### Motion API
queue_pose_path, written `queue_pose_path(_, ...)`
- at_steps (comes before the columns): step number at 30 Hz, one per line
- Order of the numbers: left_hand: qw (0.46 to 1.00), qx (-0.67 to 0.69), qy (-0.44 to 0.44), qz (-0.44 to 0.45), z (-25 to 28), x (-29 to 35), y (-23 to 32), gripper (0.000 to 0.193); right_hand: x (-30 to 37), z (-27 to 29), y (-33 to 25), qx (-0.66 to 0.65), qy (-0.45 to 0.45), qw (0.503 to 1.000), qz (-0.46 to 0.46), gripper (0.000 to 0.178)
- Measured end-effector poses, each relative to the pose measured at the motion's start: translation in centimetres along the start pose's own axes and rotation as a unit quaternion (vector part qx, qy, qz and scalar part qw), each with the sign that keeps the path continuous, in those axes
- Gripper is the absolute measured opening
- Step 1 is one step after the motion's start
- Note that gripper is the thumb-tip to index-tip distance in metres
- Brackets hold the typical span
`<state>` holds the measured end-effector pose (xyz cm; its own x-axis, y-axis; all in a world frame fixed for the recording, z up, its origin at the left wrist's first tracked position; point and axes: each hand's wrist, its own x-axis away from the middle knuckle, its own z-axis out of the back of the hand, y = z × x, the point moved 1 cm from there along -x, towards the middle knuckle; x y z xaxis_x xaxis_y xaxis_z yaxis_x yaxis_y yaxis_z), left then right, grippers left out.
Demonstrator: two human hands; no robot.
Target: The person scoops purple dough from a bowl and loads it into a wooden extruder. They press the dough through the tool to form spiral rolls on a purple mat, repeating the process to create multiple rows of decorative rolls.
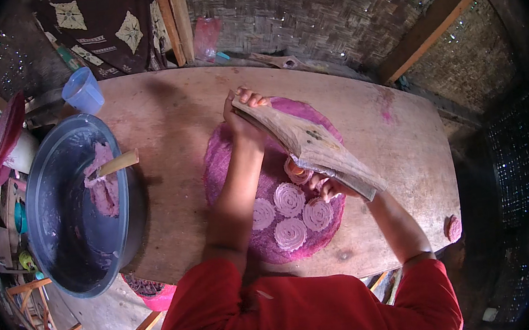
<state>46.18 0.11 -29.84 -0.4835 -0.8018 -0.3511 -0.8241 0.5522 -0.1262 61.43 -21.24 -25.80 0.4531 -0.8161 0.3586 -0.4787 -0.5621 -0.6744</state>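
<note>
in the head view, the board [320, 144] is held aslant above the mat [220, 156], its upper end to the left and its lower end to the right. that upper end is grasped by the left hand [248, 105], with the fingers curled over the edge; the left forearm is stretched forward from the red sleeve [208, 304], leaning slightly to the right, across the mat.

the right forearm is angled forward and to the left, and is partly covered by the board's lower end. the right hand [330, 188] is placed below the board's near edge, its fingers bent and pointed left, close to the swirls [289, 199]. whether anything is gripped by it cannot be told, as much of it is hidden.

the pink swirls are grouped on the mat's near half, one of them lying partly under the board's edge. the mat is laid on the table [403, 151]. at the left, dough [105, 196] and a stick [119, 162] are held in the tub [61, 203], and a blue cup [83, 91] is set behind it.
</note>
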Motion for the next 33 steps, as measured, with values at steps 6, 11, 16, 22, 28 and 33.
queue_pose_path(6, 1.0, 0.015, 0.002, -0.026, -0.2, 0.3, -0.2, 0.014, -1.3, -0.7, 2.1, 0.075, 0.087, 0.989, 0.09, 0.039)
queue_pose_path(11, 0.999, 0.013, 0.005, -0.031, -2.1, -0.4, -0.1, 0.016, -3.2, 0.6, 4.0, 0.633, 0.264, 0.709, 0.165, 0.029)
queue_pose_path(16, 0.998, 0.053, 0.027, 0.007, -4.2, -1.7, -0.3, 0.025, -3.2, 1.1, 3.4, 0.717, 0.221, 0.605, 0.266, 0.034)
queue_pose_path(22, 0.992, -0.109, 0.058, 0.03, -3.9, -5.5, -3.0, 0.047, 5.9, 0.7, -6.7, 0.22, 0.227, 0.949, -0.018, 0.069)
queue_pose_path(28, 0.97, -0.091, 0.224, 0.024, 3.0, -5.3, -7.2, 0.046, 6.4, 0.4, -8.3, 0.314, 0.277, 0.898, -0.14, 0.073)
queue_pose_path(33, 0.993, -0.03, 0.113, 0.007, 3.6, -5.4, -7.1, 0.043, 6.5, -0.3, -8.9, 0.397, 0.295, 0.861, -0.117, 0.077)
